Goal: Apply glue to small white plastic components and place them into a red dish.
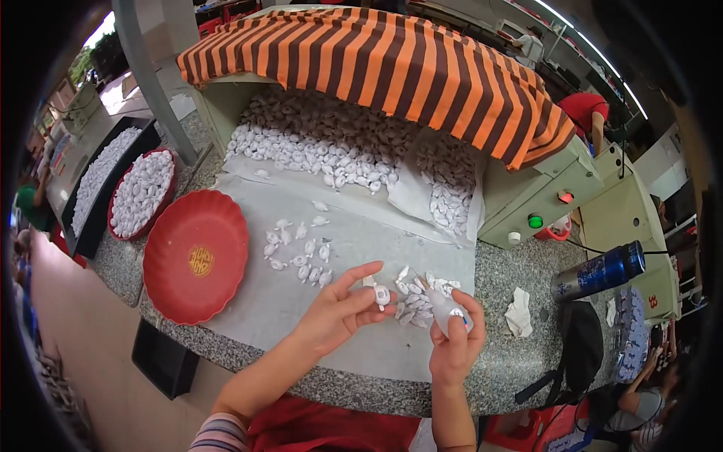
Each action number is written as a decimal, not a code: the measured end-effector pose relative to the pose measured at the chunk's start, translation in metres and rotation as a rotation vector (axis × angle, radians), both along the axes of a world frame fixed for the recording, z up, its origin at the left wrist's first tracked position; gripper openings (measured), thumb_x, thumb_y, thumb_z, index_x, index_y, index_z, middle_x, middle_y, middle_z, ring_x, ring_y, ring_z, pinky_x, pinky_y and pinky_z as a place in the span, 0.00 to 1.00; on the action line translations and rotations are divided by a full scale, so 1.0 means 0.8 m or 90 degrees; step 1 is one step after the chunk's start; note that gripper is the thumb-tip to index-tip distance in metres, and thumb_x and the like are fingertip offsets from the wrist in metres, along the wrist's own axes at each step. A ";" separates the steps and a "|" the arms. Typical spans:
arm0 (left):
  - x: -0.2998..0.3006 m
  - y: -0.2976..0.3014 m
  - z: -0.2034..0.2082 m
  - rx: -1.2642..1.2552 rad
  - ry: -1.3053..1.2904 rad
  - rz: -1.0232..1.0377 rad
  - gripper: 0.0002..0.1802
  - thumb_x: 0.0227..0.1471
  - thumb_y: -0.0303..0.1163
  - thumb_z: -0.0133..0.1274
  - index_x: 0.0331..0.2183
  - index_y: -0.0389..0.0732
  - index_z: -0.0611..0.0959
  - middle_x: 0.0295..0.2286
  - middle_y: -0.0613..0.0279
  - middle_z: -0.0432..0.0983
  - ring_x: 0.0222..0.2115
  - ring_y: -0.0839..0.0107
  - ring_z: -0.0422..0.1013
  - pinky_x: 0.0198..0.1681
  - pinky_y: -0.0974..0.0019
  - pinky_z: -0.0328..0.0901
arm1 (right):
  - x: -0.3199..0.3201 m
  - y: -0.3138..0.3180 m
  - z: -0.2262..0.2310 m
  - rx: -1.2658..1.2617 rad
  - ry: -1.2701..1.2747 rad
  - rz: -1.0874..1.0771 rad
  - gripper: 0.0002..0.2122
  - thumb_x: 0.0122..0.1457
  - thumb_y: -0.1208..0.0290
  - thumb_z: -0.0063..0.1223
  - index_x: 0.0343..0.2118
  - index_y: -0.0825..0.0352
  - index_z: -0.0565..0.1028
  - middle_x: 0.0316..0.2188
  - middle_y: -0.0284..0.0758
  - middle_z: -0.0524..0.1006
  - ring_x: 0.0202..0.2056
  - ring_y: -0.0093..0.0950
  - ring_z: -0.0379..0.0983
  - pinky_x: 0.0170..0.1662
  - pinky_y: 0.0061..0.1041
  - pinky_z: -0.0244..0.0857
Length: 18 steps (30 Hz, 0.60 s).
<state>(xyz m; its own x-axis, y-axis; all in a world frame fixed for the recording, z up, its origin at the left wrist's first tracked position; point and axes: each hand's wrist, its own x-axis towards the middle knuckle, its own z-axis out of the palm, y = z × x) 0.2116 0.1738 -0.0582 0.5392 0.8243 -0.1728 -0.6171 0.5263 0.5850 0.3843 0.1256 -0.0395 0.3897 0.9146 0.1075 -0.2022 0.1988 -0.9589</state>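
Work looks partway in the head view. Right of the red dish (226, 226), the left hand (339, 309) pinches one white piece (382, 294); the right hand (457, 340) grips a squeeze bottle (448, 306). Nearest the dish lies a sparse cluster (303, 272), farther right a denser cluster (414, 309); which is finished, I cannot tell. The heap (343, 164) beyond seems left.

A blue bottle (599, 273) and a black bag (580, 343) sit right of a crumpled white tissue (518, 313).
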 end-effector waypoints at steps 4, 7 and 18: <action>0.000 -0.003 -0.007 -0.036 -0.046 0.015 0.19 0.52 0.27 0.44 0.47 0.38 0.67 0.38 0.52 0.70 0.37 0.64 0.70 0.38 0.70 0.67 | -0.004 -0.010 0.003 -0.024 -0.057 -0.001 0.15 0.45 0.73 0.45 0.38 0.72 0.67 0.27 0.32 0.67 0.22 0.17 0.61 0.23 0.12 0.55; -0.002 -0.002 -0.013 -0.057 -0.096 -0.004 0.18 0.51 0.27 0.45 0.46 0.38 0.68 0.37 0.52 0.71 0.37 0.64 0.70 0.39 0.69 0.67 | -0.013 -0.014 0.005 0.024 -0.167 -0.073 0.17 0.40 0.73 0.46 0.37 0.72 0.67 0.31 0.34 0.66 0.27 0.20 0.63 0.30 0.16 0.59; -0.009 0.003 -0.013 -0.099 -0.108 0.018 0.18 0.48 0.23 0.46 0.44 0.38 0.72 0.39 0.50 0.70 0.32 0.73 0.69 0.35 0.74 0.64 | -0.002 -0.028 -0.002 0.146 -0.298 -0.013 0.18 0.39 0.74 0.58 0.35 0.72 0.69 0.31 0.39 0.72 0.29 0.21 0.69 0.31 0.17 0.63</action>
<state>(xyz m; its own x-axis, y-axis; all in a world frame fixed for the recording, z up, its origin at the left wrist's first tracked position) 0.2046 0.1759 -0.0683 0.5483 0.8102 -0.2072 -0.7158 0.5828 0.3846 0.3831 0.1032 -0.0412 0.2698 0.8397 0.4714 0.2436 0.4141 -0.8770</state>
